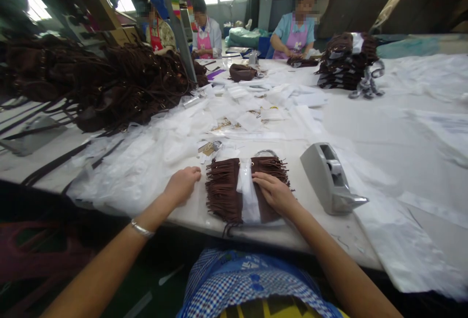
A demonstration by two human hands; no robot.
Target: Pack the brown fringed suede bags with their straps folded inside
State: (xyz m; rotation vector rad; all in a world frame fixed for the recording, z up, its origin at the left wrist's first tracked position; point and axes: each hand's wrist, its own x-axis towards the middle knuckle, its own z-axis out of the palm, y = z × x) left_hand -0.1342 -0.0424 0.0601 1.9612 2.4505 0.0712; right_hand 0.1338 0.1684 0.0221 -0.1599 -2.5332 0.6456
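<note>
Brown fringed bag (223,191) on surface (365,128), white plastic band (249,201) across its mid. R hand (275,192) flat on bag, grip spread. L hand (183,184) just left of bag, grip curled closed. Tape dispenser (331,179) near, right of bag.

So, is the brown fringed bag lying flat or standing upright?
Lying flat: the fringed bag lies on the table, a white strip across its middle, the right hand pressing on it.
</note>
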